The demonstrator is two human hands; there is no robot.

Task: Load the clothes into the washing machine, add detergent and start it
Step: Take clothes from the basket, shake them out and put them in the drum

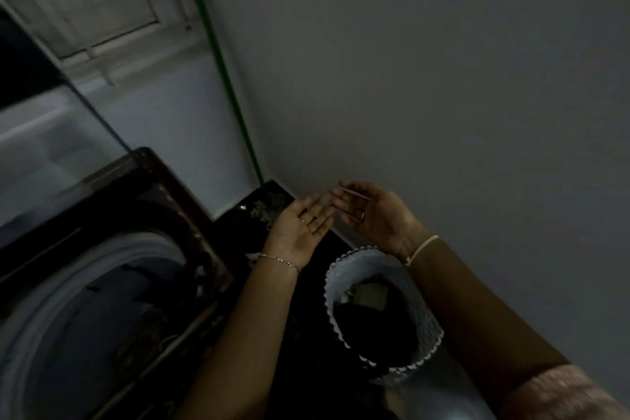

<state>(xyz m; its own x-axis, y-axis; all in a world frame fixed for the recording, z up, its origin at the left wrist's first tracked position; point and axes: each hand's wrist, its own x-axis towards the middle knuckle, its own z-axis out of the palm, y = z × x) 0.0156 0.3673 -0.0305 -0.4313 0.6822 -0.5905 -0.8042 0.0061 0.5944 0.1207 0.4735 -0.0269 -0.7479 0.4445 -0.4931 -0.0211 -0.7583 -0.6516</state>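
A top-loading washing machine (112, 249) fills the lower left, its lid raised and its round drum opening (85, 310) showing dark cloth inside. A white woven laundry basket (422, 324) stands on the dark floor to the right of it, with dark clothes (371, 327) at the bottom. My left hand (300, 227) is held palm up above the floor, fingers straight and empty. My right hand (375, 215) hovers beside it over the basket's far rim, palm facing left, fingers relaxed, holding nothing. The fingertips of both hands nearly meet.
A green pole (225, 78) leans into the corner, ending at a dusty patch of floor (269, 204). A plain grey wall (443, 78) runs along the right. A window (88, 0) sits above the machine. The scene is dim.
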